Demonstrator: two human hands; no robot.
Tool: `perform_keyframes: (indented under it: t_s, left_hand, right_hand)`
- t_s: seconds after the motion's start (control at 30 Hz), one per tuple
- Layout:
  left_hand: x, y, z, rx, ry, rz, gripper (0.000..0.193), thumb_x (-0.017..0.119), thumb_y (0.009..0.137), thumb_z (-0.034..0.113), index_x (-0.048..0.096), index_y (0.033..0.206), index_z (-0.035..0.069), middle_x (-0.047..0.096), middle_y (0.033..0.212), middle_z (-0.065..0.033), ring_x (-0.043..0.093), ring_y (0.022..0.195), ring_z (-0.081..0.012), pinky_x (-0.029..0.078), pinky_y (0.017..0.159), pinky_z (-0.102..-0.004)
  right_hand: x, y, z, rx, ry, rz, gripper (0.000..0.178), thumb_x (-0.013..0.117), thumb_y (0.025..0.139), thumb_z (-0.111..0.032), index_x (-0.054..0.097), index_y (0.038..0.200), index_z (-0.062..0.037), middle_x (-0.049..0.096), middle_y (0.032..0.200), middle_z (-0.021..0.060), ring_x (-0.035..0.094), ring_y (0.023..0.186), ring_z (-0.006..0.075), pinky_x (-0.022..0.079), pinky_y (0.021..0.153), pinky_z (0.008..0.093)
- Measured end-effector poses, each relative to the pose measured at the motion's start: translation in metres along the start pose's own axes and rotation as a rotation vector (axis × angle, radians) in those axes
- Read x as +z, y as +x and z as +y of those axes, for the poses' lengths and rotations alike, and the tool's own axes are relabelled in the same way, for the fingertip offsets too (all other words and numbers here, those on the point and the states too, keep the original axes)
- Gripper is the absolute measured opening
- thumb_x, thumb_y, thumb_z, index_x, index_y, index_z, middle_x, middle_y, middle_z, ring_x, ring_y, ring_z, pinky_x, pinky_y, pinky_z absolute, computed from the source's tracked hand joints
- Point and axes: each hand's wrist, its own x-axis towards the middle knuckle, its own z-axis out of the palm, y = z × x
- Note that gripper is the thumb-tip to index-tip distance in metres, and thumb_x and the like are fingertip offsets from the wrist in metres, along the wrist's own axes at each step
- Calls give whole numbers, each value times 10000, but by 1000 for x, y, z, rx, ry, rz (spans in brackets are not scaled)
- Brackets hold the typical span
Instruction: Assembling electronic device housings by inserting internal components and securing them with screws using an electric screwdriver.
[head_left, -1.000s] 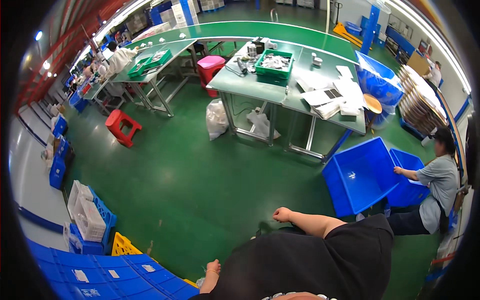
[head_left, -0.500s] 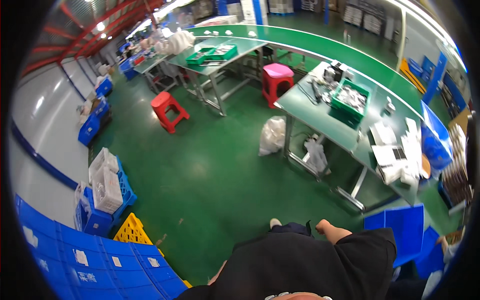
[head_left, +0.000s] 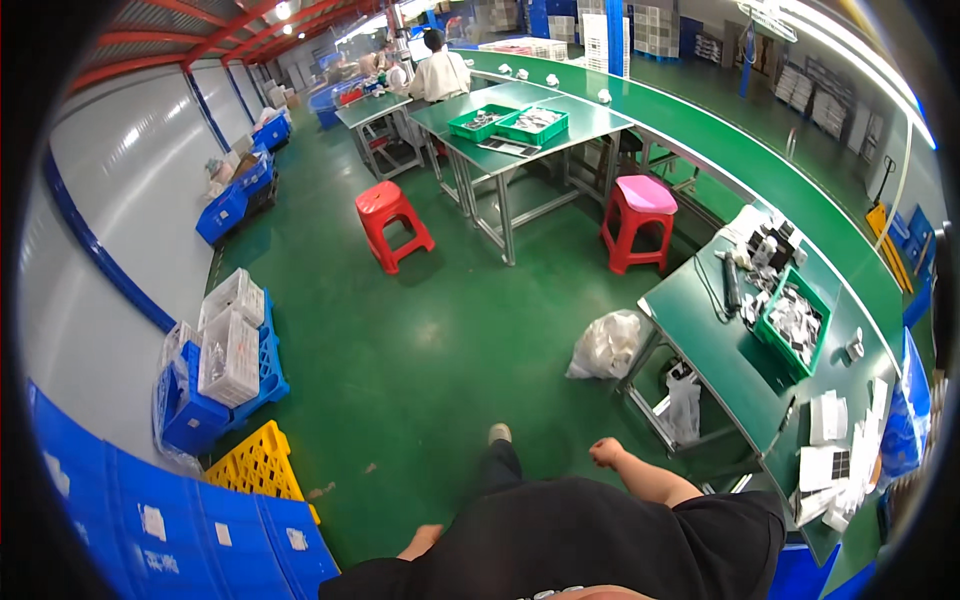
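My right hand (head_left: 605, 452) hangs in front of my body with its fingers curled in, and nothing shows in it. It is nearest to the green-topped workbench (head_left: 700, 310) on the right, apart from it. My left hand (head_left: 425, 538) hangs low at my left side, partly covered by my black shirt; its fingers are hard to make out. On the bench a green crate (head_left: 795, 322) holds many small white and dark parts. A black handheld tool (head_left: 732, 283) with a cord lies beside that crate. White sheets or boxes (head_left: 825, 465) are spread at the bench's near end.
A red stool (head_left: 392, 225) stands ahead, and another red stool (head_left: 638, 222) with a pink seat is by the bench. A filled plastic bag (head_left: 606, 345) sits on the floor. Blue bins (head_left: 180, 530) and a yellow plastic pallet (head_left: 258, 465) line the left. A person (head_left: 440, 75) is farther off.
My view has turned and advanced along the floor, so the stools and benches look nearer. My right arm has swung forward, away from my body. A person at the far table shows more clearly.
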Motion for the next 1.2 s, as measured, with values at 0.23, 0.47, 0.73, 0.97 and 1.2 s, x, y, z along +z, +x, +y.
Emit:
perform_keyframes:
  t_s: [0.23, 0.47, 0.73, 0.97, 1.2]
  left_hand:
    - [-58, 125, 179, 461, 199, -274, 403, 636, 869, 358, 706, 990, -20, 693, 922, -154, 636, 847, -306, 490, 724, -464]
    - [-70, 205, 383, 185, 498, 15, 470, 623, 888, 410, 713, 993, -38, 723, 956, -192, 686, 878, -327, 523, 768, -456]
    - [35, 265, 657, 606, 332, -198, 349, 590, 891, 338, 733, 937, 22, 717, 815, -131, 683, 828, -230, 515, 782, -381]
    - [62, 286, 684, 952, 580, -691, 433, 616, 925, 373, 647, 1192, 33, 670, 1110, -146, 624, 1045, -239, 495, 898, -359]
    - [146, 279, 869, 351, 1004, -606, 832, 636, 875, 566, 411, 1461, 20, 509, 1421, -188, 469, 1333, -292, 380, 1086, -374]
  right_hand:
    - [-7, 153, 172, -404, -1207, -317, 274, 606, 779, -222, 737, 958, -60, 710, 935, 178, 689, 848, 323, 548, 706, 399]
    - [-75, 171, -108, 33, -363, 151, 211, 630, 771, -184, 748, 876, -44, 724, 930, 163, 702, 908, 311, 553, 798, 423]
    - [-74, 293, -190, -129, -375, -284, 502, 389, 996, -413, 650, 1198, -35, 631, 1249, 197, 586, 1180, 370, 461, 985, 450]
    - [-181, 376, -262, -146, -288, -249, 617, 394, 985, -555, 667, 1159, -29, 657, 1173, 221, 591, 1138, 396, 445, 987, 465]
    - [-251, 383, -280, -30, 191, -264, 607, 630, 850, -538, 668, 1184, -32, 688, 1146, 167, 639, 1065, 294, 494, 909, 411]
